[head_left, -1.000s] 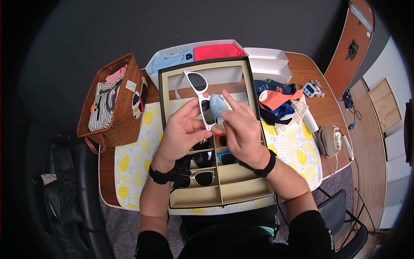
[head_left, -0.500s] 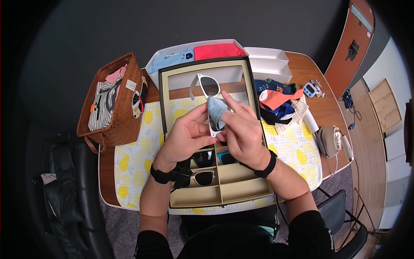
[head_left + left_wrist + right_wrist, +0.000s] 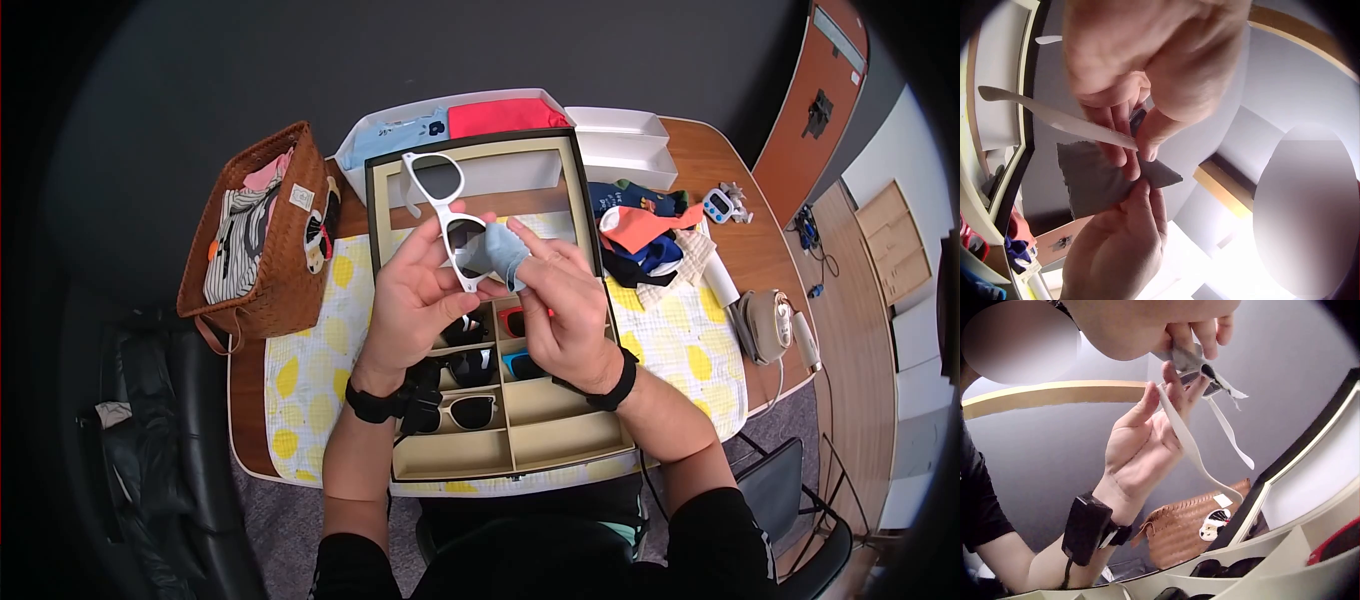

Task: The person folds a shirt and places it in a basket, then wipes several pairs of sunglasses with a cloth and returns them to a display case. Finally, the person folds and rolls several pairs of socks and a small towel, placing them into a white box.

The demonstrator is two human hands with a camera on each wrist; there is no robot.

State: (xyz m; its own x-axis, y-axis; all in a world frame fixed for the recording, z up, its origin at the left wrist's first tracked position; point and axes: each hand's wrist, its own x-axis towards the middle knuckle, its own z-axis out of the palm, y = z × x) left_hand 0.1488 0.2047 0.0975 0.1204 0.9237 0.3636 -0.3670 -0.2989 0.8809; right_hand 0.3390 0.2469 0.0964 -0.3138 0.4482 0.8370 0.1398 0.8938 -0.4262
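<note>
In the head view my left hand (image 3: 415, 305) pinches a pair of white sunglasses (image 3: 441, 203) by the end near its hinge, with the dark lenses facing up. My right hand (image 3: 565, 310) grips a light blue-grey cloth (image 3: 507, 252), its fingers folding it over the edge of the nearer lens. The left wrist view shows the cloth (image 3: 1094, 181) spread between the two hands, and a white temple arm (image 3: 1054, 119) sticking out from the left fingers. Both temple arms hang down in the right wrist view. Beneath the hands lies an open display case (image 3: 455, 460) holding several sunglasses.
A woven basket (image 3: 290, 265) of clothes stands at the left. Behind the case is a white box (image 3: 350, 160) with folded garments. Socks (image 3: 650, 235), a small timer (image 3: 717, 207) and a beige device (image 3: 765, 330) lie to the right. The case's raised lid (image 3: 375, 215) stands behind the hands.
The sunglasses tilted upright and right, then swung back left. The cloth covered the middle of the frame half a second ago; now it sits at the right side of the nearer lens.
</note>
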